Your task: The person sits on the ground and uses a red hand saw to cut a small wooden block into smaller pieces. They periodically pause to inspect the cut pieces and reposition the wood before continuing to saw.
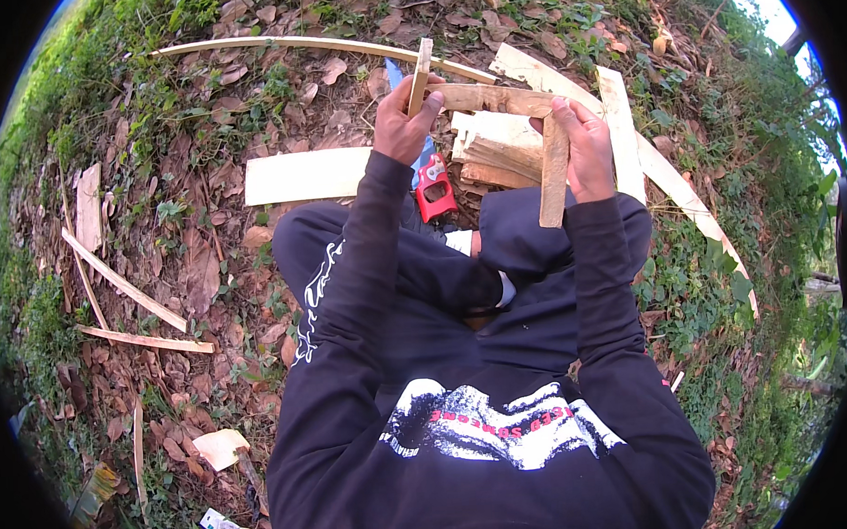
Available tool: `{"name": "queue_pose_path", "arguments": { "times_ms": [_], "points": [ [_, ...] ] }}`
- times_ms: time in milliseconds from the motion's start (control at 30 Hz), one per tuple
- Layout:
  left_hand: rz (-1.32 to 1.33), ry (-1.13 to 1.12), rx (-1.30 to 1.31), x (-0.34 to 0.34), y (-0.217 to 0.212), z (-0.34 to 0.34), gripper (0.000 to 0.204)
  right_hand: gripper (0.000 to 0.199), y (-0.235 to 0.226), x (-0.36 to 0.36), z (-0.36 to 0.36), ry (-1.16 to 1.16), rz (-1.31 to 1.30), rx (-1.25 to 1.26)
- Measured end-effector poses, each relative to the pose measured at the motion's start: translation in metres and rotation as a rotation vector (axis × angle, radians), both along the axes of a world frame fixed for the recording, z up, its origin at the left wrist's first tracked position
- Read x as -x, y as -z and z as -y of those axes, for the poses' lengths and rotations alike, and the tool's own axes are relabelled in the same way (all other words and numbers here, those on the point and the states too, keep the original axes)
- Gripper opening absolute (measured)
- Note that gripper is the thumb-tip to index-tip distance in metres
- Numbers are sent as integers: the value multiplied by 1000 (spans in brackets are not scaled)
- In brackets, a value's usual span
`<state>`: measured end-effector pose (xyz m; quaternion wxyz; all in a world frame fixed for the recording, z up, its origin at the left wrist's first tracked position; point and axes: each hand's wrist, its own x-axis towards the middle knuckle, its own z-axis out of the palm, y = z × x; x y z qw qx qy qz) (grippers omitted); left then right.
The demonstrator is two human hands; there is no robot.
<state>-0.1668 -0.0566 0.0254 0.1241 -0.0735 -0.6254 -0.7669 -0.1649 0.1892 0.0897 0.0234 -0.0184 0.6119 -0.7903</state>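
Note:
I sit on leafy ground in dark clothes. My left hand [402, 121] grips the left end of a rough wooden frame [492, 99], where a short upright stick [421, 73] meets a crosswise piece. My right hand [587, 147] holds the frame's other side piece [554, 171], which hangs down over my knee. A hand saw with a red handle [434, 185] and a blue blade lies on the ground just beyond my legs, under my left hand.
A stack of split wooden boards [494, 145] lies behind the frame. A pale flat plank [304, 175] rests to the left, long thin strips [313, 44] curve across the back, more slats [126, 289] lie at left. Dry leaves and grass cover the ground.

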Motion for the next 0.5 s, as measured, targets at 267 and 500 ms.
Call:
{"name": "queue_pose_path", "arguments": {
  "times_ms": [267,500],
  "points": [
    [8,2,-9,1,2,0,17,23,-1,-3,1,10,-2,-15],
    [1,-4,5,0,-1,0,17,22,0,-2,1,14,1,-11]
  ]
}}
